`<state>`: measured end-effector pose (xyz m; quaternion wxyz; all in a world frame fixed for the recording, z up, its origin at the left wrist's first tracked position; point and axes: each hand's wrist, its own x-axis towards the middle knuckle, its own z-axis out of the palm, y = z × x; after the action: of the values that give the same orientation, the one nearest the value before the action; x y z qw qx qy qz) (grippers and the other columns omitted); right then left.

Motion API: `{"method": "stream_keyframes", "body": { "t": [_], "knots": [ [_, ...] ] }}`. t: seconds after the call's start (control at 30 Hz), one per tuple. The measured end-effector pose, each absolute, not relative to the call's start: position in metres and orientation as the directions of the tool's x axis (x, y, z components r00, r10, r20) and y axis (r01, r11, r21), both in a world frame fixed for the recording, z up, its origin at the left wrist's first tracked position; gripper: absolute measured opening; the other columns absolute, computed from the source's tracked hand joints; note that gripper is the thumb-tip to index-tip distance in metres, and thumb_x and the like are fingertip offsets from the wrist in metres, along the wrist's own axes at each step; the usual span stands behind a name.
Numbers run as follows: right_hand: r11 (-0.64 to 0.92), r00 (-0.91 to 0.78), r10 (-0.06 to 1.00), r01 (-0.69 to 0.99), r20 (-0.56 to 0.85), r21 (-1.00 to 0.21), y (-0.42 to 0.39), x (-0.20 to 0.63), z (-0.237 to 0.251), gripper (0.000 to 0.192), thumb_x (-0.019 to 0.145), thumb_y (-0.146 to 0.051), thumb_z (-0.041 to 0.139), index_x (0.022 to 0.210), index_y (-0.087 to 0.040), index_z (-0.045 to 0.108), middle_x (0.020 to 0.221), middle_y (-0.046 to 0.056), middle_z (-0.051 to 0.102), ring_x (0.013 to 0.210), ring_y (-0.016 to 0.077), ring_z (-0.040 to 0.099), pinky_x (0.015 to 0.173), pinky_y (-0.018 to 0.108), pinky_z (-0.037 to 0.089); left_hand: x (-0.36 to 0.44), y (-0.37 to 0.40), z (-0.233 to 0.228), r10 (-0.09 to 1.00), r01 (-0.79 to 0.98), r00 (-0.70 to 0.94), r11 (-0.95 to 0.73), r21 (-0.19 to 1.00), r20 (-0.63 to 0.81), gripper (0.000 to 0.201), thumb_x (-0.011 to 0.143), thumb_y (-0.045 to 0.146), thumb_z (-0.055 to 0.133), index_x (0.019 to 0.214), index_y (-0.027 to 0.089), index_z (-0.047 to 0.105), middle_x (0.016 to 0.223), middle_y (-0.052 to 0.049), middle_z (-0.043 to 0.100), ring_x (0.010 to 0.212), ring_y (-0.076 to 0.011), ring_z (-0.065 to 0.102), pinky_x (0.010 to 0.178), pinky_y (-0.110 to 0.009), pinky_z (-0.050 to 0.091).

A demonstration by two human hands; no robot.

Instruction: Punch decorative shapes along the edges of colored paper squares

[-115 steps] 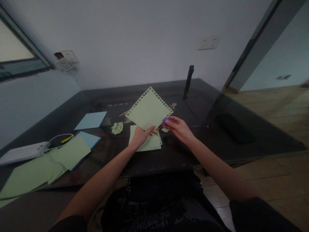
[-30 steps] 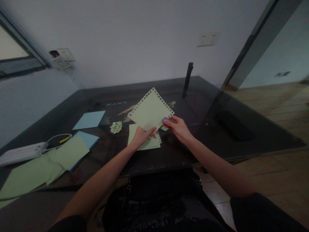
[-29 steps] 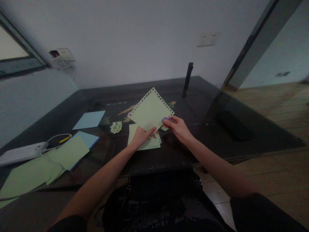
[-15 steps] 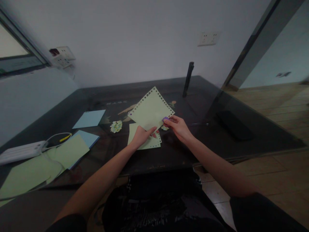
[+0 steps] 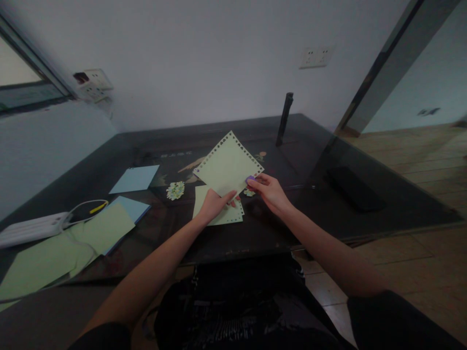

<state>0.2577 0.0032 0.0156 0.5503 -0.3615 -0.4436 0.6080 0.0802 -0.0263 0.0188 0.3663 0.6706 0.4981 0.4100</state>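
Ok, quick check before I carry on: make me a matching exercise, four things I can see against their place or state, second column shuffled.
Things
1. punch
2. held sheet
3. slab
4. post

Place or state
A. standing toward the back of the table
B. in the left hand, holes along its upper edges
C. lying on the table's right side
D. purple, in the right hand's grip

Pairs: 1-D, 2-B, 3-C, 4-A

- The hole-edged sheet (image 5: pixel 228 166), gripped by the left hand (image 5: pixel 214 205), is held slightly farther right than at first.
- Its top corner, beyond the grip, is tipped slightly leftward.
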Motion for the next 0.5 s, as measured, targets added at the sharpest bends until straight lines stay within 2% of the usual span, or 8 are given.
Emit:
{"method": "stream_keyframes", "body": {
  "t": [0.5],
  "knots": [
    [0.002,-0.135,0.990,-0.343,0.052,-0.939,0.0031,0.2579,0.0164,0.026,0.056,-0.032,0.081,0.072,-0.020,0.063,0.075,0.001,0.066,0.068,0.0133,0.061,0.075,0.032,0.050,0.0798,-0.0265,0.0204,0.968,0.381,0.170,-0.236,0.894,0.183,0.023,0.080,0.033,0.057,0.071,0.013,0.066,0.059,-0.003,0.067,0.052,-0.0140,0.061,0.062,-0.025,0.050]
  ]
}}
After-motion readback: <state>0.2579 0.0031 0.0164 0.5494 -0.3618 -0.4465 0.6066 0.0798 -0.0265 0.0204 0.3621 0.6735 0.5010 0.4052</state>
